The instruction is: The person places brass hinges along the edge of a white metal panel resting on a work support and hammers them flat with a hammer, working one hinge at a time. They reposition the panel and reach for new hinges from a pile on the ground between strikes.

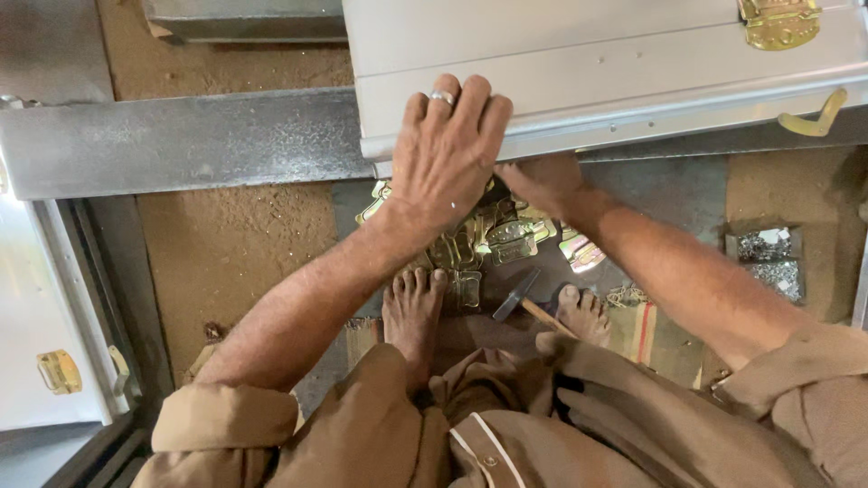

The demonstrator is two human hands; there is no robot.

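Pressing my open left hand flat on the near corner of the grey metal trunk, I reach my right hand under its edge, grip hidden, above the brass hasps

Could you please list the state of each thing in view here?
Left hand: flat on the metal trunk's edge.
Right hand: under that edge, grip hidden.
Metal trunk: lid shut.
Brass clasps: heaped loose on the floor.
Hammer: lying unheld between the feet.
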